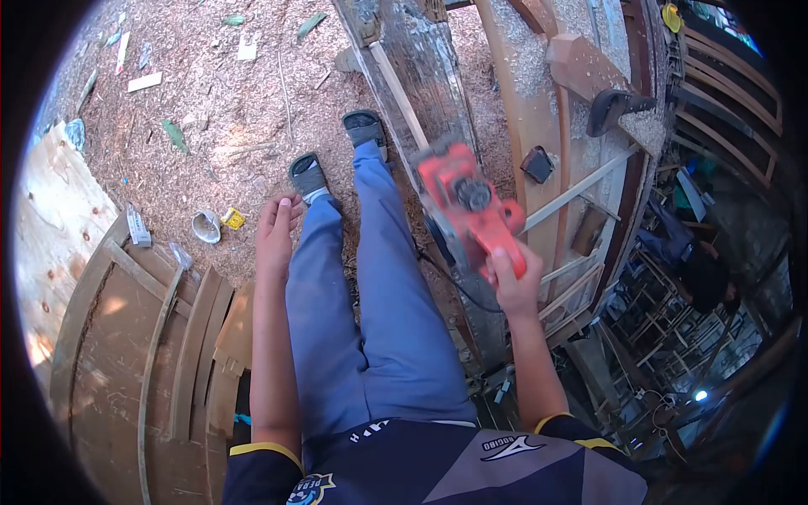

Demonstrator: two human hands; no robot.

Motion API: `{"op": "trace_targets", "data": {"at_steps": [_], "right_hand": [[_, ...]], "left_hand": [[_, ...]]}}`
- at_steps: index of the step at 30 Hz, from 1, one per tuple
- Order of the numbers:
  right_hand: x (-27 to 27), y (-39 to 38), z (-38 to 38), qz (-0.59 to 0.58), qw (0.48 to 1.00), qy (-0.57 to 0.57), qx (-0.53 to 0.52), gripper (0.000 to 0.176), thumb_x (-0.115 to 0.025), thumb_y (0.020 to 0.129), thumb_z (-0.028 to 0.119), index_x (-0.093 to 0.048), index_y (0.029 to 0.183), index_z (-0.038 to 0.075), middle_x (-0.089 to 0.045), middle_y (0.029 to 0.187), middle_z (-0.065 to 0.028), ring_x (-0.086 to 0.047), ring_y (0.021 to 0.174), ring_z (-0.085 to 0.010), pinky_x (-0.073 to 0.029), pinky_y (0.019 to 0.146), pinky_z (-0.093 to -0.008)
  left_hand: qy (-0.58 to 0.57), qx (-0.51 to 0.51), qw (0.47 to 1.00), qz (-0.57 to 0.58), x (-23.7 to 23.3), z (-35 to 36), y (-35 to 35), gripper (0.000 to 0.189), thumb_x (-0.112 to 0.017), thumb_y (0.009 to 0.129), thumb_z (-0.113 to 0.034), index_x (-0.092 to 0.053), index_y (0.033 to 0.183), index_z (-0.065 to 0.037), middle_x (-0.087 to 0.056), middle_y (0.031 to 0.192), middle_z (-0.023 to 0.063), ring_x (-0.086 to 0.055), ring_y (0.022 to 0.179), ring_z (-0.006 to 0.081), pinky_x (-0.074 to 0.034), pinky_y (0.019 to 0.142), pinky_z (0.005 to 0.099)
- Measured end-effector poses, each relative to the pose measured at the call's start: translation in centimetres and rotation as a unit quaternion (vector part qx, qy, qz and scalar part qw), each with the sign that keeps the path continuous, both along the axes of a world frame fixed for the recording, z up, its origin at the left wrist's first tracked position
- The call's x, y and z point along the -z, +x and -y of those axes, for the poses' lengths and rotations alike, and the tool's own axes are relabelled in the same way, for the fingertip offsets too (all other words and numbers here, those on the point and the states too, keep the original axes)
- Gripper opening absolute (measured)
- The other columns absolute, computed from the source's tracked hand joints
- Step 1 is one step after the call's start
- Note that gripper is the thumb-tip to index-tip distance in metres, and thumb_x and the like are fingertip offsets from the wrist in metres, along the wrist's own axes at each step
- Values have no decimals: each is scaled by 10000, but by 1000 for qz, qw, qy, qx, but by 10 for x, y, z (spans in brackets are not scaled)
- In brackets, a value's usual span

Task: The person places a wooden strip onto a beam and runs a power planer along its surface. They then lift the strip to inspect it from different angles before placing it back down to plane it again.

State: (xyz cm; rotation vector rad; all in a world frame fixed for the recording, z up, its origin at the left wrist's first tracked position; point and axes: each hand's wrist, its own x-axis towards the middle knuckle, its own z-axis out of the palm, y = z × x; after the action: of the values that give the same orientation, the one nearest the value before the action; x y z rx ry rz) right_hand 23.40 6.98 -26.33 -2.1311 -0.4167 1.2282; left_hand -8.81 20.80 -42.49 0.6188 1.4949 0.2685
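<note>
My right hand is wrapped round the rear handle of a red electric planer. The planer sits over a narrow wooden strip, which lies along a weathered wooden beam. Part of the strip is hidden beneath the tool, and the planer's edges look slightly blurred. My left hand hangs beside my left leg with its fingers loosely extended, holding nothing. A dark cord curves below the planer near my right wrist.
Wood shavings cover the ground. A hand saw and a dark block lie on boards at right. Curved wooden pieces stand at left, near a white cup and a yellow packet. Another person is at far right.
</note>
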Motion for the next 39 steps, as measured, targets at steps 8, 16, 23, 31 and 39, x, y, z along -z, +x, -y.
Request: {"op": "trace_targets", "data": {"at_steps": [8, 16, 23, 31, 39], "right_hand": [[16, 9, 56, 72, 996, -17, -55, 271, -643, 921, 184, -687, 1016, -65, -637, 774, -30, -564, 687, -83, -456, 617, -272], [19, -17, -62, 76, 997, 16, -20, 295, -667, 943, 229, -708, 1030, -49, -655, 791, -26, -580, 682, -72, -456, 589, -247], [27, -22, -150, 74, 993, 79, -40, 303, -699, 941, 268, -732, 978, -31, -635, 719, 7, -559, 640, -44, -415, 527, -251], [0, -14, -65, -22, 998, 63, 19, 254, -660, 954, 225, -678, 959, -29, -583, 699, 22, -510, 569, -40, -392, 506, -223], [-11, -1, 61, 17, 998, -56, 12, 237, -639, 948, 209, -678, 955, -25, -580, 678, 11, -519, 557, -47, -386, 494, -222]], "left_hand": [[-38, -27, 999, -5, 13, 22, -15, 358, -486, 1071, -331, -614, 1270, -62, -664, 1227, 85, -622, 1065, 161, -471, 940, 314], [-45, -89, 995, -14, 24, 34, -35, 363, -481, 1072, -328, -608, 1269, -50, -666, 1222, 88, -625, 1081, 174, -475, 944, 322], [-33, -73, 997, -2, 21, 32, -21, 436, -460, 1070, -353, -566, 1328, -18, -645, 1304, 150, -619, 1182, 241, -460, 1017, 372], [-4, -56, 998, 8, 8, 28, 0, 361, -492, 1066, -337, -619, 1267, -66, -672, 1213, 65, -619, 1087, 163, -453, 943, 316], [-37, -37, 999, -2, 17, 39, -8, 360, -496, 1061, -344, -628, 1262, -76, -670, 1216, 66, -612, 1072, 158, -451, 934, 317]]}}
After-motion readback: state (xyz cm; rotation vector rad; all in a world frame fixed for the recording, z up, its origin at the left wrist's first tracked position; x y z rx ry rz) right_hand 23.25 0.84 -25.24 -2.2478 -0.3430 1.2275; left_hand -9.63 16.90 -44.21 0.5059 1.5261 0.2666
